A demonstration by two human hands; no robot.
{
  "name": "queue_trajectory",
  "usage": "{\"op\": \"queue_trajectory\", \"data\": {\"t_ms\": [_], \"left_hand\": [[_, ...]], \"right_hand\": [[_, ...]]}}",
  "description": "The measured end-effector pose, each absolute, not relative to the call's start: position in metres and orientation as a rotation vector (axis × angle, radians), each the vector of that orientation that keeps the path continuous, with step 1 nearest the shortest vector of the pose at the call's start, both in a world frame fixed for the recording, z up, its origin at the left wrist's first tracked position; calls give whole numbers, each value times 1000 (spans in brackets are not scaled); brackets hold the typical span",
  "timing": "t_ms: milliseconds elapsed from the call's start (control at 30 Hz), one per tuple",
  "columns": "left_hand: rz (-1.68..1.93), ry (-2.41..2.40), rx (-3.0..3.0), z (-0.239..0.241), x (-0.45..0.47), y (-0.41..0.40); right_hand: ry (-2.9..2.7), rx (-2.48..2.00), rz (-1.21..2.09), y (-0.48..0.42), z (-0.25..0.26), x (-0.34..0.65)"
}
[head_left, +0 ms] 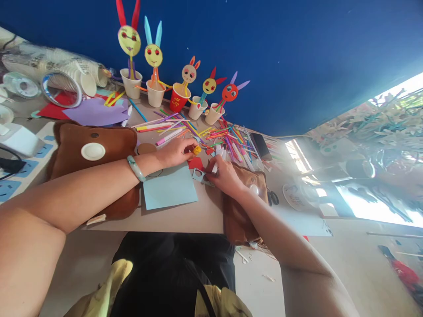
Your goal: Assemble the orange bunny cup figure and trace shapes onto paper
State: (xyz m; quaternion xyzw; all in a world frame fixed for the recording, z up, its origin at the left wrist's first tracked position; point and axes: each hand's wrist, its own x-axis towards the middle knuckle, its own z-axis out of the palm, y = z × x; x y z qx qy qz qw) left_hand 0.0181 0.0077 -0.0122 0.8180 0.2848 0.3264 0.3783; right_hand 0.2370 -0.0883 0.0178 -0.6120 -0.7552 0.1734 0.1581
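My left hand [176, 152] reaches across the table with its fingers closed round a small yellow glue stick [197, 149]. A pale green bangle [136, 168] circles that wrist. My right hand [224, 176] is closed round a white pen-like stick [215, 166] and presses on a grey stencil ruler [199, 176]. A red paper scrap [195, 163] lies between the two hands. A light blue paper sheet [169, 188] lies just below them on the table [185, 218].
Several paper-cup rabbit figures [155, 90] stand in a row along the blue wall. Many coloured straws [228, 136] are scattered behind the hands. Brown plush cushions [92, 147] flank the work spot. Stacked paper cups [76, 72], purple and red paper sit at left; a phone [261, 145] at right.
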Motion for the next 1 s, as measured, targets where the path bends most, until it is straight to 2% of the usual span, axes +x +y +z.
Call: {"op": "queue_trajectory", "data": {"t_ms": [233, 433, 767, 900, 1000], "left_hand": [[841, 730, 2094, -11, 18, 7], [822, 742, 2078, -12, 18, 8], [801, 747, 2085, -11, 17, 9], [784, 715, 2083, -13, 17, 10], [795, 714, 2076, -13, 17, 9]], "right_hand": [[-2121, -1807, 562, -88, 17, 236], [-2134, -1790, 438, -88, 16, 238], [-2108, -1770, 408, -86, 15, 238], [-1886, -1723, 194, -71, 33, 269], [-1807, -1959, -97, -52, 45, 302]]}}
